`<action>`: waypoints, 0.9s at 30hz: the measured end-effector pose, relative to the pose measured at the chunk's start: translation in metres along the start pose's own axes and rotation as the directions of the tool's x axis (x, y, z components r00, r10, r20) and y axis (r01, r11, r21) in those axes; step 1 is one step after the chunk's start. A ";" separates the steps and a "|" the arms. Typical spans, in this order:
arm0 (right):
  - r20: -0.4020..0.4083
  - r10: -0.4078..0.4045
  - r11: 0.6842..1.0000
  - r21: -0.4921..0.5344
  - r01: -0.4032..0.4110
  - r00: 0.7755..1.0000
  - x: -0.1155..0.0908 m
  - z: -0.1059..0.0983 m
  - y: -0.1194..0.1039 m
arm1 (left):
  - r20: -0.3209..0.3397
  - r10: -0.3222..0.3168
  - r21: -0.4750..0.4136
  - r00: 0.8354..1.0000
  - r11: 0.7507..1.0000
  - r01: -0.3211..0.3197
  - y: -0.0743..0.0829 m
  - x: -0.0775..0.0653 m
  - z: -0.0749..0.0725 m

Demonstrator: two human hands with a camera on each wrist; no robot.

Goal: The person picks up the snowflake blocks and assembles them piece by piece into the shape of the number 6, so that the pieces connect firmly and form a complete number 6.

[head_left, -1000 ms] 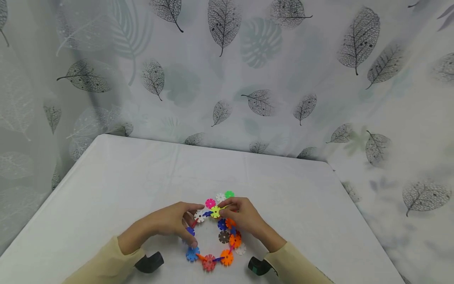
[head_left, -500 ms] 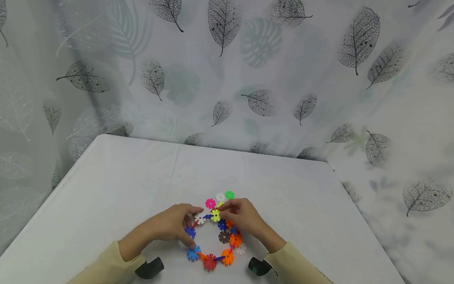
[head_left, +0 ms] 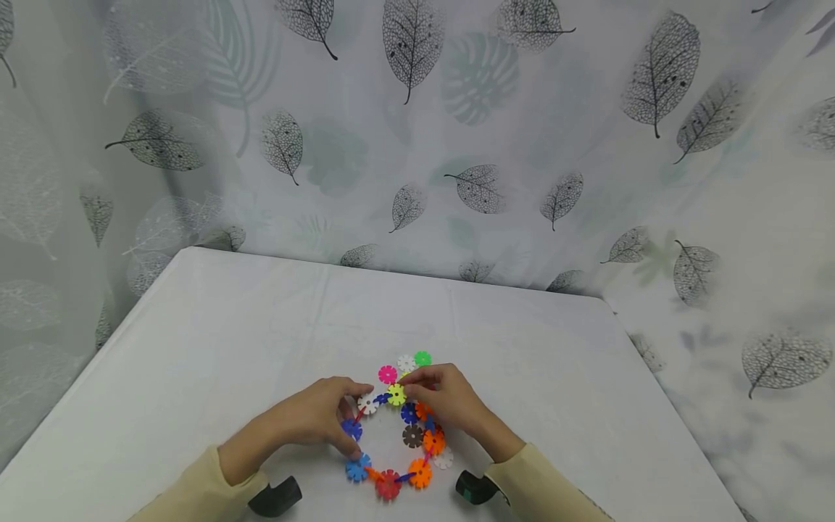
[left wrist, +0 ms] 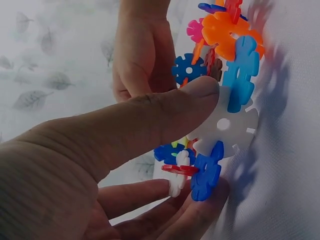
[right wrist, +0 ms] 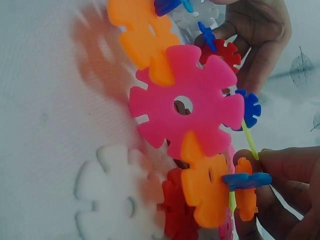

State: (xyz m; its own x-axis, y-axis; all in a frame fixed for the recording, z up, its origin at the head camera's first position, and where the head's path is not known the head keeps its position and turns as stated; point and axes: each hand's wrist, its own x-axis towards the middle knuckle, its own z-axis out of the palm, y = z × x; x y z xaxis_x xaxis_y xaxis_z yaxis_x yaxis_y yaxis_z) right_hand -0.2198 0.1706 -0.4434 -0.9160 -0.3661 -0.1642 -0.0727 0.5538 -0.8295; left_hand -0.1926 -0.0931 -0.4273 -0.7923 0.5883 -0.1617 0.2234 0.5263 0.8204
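Leaf-printed cloth (head_left: 359, 145) hangs as the background; before it stands a white table (head_left: 261, 326). At the near middle of the table, between the two hands, lies a ring (head_left: 406, 477) of notched plastic discs joined slot to slot. Right hand (head_left: 446, 391): thumb and fingertips pinch the edge of a yellow disc (head_left: 396, 395) at the ring's far side. Left hand (head_left: 320, 409): grasps the ring's left side, thumb tip on a pale disc (left wrist: 223, 124), fingers curved behind a blue disc (left wrist: 207, 172). Along the near side run a light blue disc (head_left: 359, 469), a red disc (head_left: 388, 485) and an orange disc (head_left: 420, 473). A brown disc (head_left: 413, 436) and a dark blue disc (head_left: 409, 413) show just inside the right side; whether they are joined to it cannot be told. Just outside that side lies a white disc (head_left: 443, 458). Beyond the ring, a pink disc (head_left: 388, 374) and a green disc (head_left: 422, 359) flank a second white one. Beige sleeves (head_left: 548, 482) cover both forearms; a black device (head_left: 277, 497) shows beside the left cuff.
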 end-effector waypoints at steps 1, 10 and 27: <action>0.002 0.002 1.000 0.005 -0.002 1.000 0.000 0.000 0.000 | 0.002 -0.003 0.003 1.000 1.000 0.003 0.000 0.000 0.000; 0.030 -0.021 0.999 0.038 0.020 0.999 -0.001 0.000 -0.001 | 0.009 -0.073 0.046 0.997 0.996 0.072 0.006 0.000 -0.001; 0.058 -0.037 0.997 0.075 0.032 0.998 -0.002 0.000 -0.004 | -0.185 -0.065 0.336 0.981 0.933 0.125 0.021 0.023 0.011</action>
State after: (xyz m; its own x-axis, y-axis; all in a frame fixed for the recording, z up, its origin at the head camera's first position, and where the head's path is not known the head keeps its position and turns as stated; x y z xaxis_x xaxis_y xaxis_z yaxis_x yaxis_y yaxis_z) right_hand -0.2175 0.1691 -0.4398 -0.8883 -0.4289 -0.1641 -0.0727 0.4842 -0.8719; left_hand -0.2001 -0.0614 -0.4194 -0.8963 0.4294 -0.1102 0.3005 0.7713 0.5611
